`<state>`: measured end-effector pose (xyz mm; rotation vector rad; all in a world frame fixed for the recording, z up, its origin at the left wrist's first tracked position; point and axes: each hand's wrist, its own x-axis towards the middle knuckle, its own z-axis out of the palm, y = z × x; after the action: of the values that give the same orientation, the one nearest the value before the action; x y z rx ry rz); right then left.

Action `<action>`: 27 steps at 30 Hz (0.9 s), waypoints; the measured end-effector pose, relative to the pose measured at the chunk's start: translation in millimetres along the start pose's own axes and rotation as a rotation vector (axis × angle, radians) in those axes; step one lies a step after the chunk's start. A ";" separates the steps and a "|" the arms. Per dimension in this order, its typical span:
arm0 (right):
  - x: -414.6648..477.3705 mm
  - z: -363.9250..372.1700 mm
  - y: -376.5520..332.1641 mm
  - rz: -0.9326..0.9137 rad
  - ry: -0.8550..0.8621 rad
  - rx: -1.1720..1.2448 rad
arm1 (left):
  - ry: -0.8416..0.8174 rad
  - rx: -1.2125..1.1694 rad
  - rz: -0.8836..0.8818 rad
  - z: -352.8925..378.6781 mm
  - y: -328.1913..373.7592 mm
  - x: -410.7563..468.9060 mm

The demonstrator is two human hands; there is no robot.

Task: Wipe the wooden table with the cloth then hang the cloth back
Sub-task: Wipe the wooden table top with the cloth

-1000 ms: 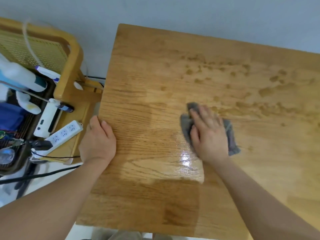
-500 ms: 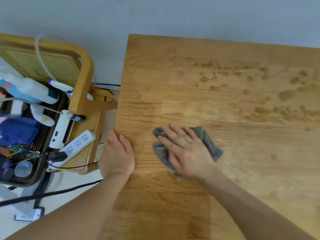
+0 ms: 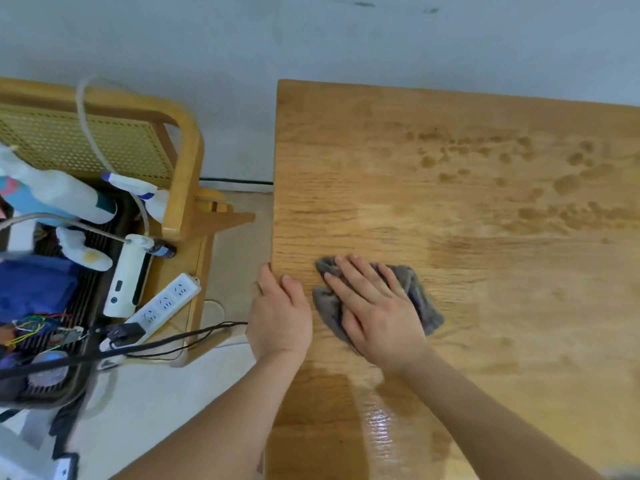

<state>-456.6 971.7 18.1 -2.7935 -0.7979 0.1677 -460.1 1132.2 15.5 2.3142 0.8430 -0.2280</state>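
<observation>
Cloth point(image 3: 420, 299) further left, flat right hand point(image 3: 377, 313) atop

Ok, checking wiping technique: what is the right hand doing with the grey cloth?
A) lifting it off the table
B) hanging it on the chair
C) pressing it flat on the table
C: the right hand lies flat, fingers straight, on the grey cloth, which rests on the wooden table.

No readable text, brand, number or sign. Coloured print on the spray bottle point(image 3: 69, 199) label too blurred to make out; markings on the power strip point(image 3: 165, 302) and white device point(image 3: 127, 276) too small.
</observation>
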 end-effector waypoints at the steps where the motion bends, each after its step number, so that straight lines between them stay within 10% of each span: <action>1: -14.1 -3.3 14.3 0.046 0.017 -0.023 | -0.038 -0.068 -0.001 -2.6 1.1 3.6; 7: 54.0 -17.6 58.2 0.969 0.232 -0.001 | -0.244 -0.387 -0.097 -14.8 26.2 54.5; 12: 72.9 15.0 -50.0 0.302 0.064 -0.026 | -0.373 -0.558 -0.286 -32.6 67.2 98.5; 16: 18.8 -0.8 3.7 -0.005 -0.026 -0.014 | -0.359 -0.537 -0.273 -21.0 70.7 109.3; 22: 78.1 -13.6 46.6 0.697 0.159 -0.037 | -0.130 -0.352 -0.178 -5.1 69.9 106.9; 27: 109.7 7.5 -37.0 0.426 0.053 0.012 | -0.073 -0.250 -0.207 -3.8 72.4 110.5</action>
<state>-383.9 1062.1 15.0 -2.9031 -0.1798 0.1674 -329.1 1149.4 16.0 1.9763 1.0140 -0.2783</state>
